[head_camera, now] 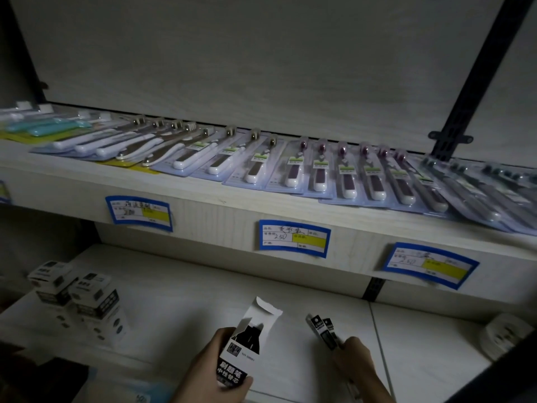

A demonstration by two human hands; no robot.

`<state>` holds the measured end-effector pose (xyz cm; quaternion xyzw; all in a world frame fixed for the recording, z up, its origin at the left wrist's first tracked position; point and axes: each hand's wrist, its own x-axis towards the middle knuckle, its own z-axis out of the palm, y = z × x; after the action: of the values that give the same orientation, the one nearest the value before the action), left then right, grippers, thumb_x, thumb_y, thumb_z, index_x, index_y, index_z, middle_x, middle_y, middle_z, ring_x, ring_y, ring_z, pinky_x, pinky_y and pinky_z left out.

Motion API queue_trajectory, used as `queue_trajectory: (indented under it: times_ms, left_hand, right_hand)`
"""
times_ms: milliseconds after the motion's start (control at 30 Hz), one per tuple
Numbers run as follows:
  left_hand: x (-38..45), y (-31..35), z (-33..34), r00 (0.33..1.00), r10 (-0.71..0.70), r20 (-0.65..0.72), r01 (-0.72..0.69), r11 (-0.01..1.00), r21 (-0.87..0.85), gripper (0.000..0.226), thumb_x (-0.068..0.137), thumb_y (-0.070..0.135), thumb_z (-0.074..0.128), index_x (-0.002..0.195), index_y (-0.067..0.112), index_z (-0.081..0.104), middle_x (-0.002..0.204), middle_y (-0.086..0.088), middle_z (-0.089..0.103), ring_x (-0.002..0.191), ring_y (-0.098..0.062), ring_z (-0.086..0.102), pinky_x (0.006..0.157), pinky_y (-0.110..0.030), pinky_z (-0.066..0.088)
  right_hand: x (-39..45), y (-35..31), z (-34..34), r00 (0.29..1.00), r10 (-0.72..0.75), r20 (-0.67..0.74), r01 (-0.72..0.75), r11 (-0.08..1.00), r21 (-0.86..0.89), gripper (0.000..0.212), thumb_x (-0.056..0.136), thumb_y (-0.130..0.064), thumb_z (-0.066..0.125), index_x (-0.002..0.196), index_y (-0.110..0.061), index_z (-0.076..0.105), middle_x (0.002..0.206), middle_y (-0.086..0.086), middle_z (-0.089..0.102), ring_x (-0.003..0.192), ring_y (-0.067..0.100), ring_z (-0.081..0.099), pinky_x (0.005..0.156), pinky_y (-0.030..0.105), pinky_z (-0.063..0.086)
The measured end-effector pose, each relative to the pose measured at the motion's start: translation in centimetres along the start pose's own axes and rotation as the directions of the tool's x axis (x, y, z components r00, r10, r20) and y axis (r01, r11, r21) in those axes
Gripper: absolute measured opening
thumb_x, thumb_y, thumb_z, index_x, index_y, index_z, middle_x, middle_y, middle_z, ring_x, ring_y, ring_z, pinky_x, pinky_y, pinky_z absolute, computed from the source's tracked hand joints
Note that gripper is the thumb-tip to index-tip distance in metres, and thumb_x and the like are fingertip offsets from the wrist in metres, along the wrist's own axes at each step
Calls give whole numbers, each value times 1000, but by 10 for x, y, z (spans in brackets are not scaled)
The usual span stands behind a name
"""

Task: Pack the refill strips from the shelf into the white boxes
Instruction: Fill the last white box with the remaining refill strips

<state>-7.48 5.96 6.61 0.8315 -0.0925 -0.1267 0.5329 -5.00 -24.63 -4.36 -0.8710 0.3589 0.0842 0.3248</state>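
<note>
Your left hand (215, 365) and right hand (356, 360) are both bare, with no gloves, rings or watch showing. Your forearms run bare to the bottom edge of the view, below the lower shelf (180, 301), so no sleeve or cuff appears. The dim light hides finer detail such as your nails.

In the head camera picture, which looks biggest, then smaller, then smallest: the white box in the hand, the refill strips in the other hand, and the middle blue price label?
1. White box, held open in the left hand, though it is nearest the camera.
2. Middle blue price label.
3. Refill strips in the right hand, partly hidden, so this rank is unsure.
</note>
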Motion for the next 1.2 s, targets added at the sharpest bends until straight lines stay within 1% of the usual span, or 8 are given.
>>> queue_trajectory:
  times_ms: [233, 367, 500, 600, 767, 933, 1033, 1200]
  left_hand:
    - [-4, -2, -1, 999, 18, 28, -18, 1000, 2, 57, 62, 19, 76, 107, 42, 49, 94, 25, 67, 82, 3, 68, 75, -17, 55]
    - [-7, -5, -2, 999, 18, 32, -18, 1000, 7, 60, 56, 30, 74, 109, 43, 48, 95, 27, 67, 86, 4, 67, 80, -21, 56]
    - [-11, -5, 0, 999, 31, 33, -31, 999, 20, 59, 58, 29, 75, 108, 41, 48, 92, 26, 67, 84, 3, 67, 79, -23, 57]
    - [-13, -3, 3, 999, 35, 37, -36, 999, 30, 58, 59, 29, 75, 108, 43, 47, 95, 29, 65, 85, 5, 66, 80, -21, 55]
    - [-16, -5, 7, 998, 26, 50, -28, 999, 39, 59, 59, 26, 76, 108, 41, 47, 94, 27, 67, 84, 3, 67, 78, -22, 57]
    - [-19, 2, 12, 999, 18, 35, -20, 997, 70, 58, 63, 22, 77, 105, 45, 45, 93, 36, 63, 80, 9, 65, 68, -9, 52]
    - [-19, 9, 15, 999, 49, 23, -52, 992, 116, 58, 63, 24, 75, 101, 50, 39, 90, 55, 49, 81, 23, 56, 63, 0, 43]
    - [-19, 8, 21, 996, 84, 5, -84, 984, 157, 59, 59, 35, 72, 112, 43, 47, 89, 41, 59, 85, 24, 54, 66, -1, 43]
  right_hand:
    - [-23, -1, -8, 998, -53, -47, 53, 999, 11, 18, 84, -25, 64, 72, -14, 56, 67, 1, 59, 67, 22, 58, 59, 24, 49]
    - [-35, -4, -17, 991, -124, -49, 127, 989, 73, 31, 80, -28, 72, 64, -13, 50, 66, 2, 57, 56, 12, 52, 35, 13, 35]
    - [-43, 0, -19, 977, -171, -126, 189, 970, 152, 24, 82, -26, 71, 70, -12, 57, 71, 4, 65, 64, 15, 61, 54, 25, 45]
    - [-51, 2, -19, 963, -225, -149, 255, 938, 236, 14, 89, -20, 67, 78, -13, 61, 73, 4, 66, 60, 14, 62, 54, 23, 48]
    - [-92, -15, -37, 882, -391, -262, 459, 838, 294, 13, 86, -22, 69, 81, -29, 60, 65, -1, 69, 54, 5, 65, 54, 20, 53]
    - [-170, -62, -86, 764, -541, -351, 645, 650, 402, 17, 85, -18, 70, 76, -18, 56, 60, 7, 67, 51, 15, 66, 51, 20, 50]
    - [-212, -82, -107, 732, -596, -329, 654, 482, 583, 13, 88, -8, 65, 77, -10, 58, 64, 15, 68, 58, 26, 69, 60, 35, 58]
    - [-242, -95, -106, 738, -550, -390, 636, 375, 674, 4, 85, -1, 65, 83, -1, 61, 63, 18, 70, 55, 32, 69, 59, 43, 60]
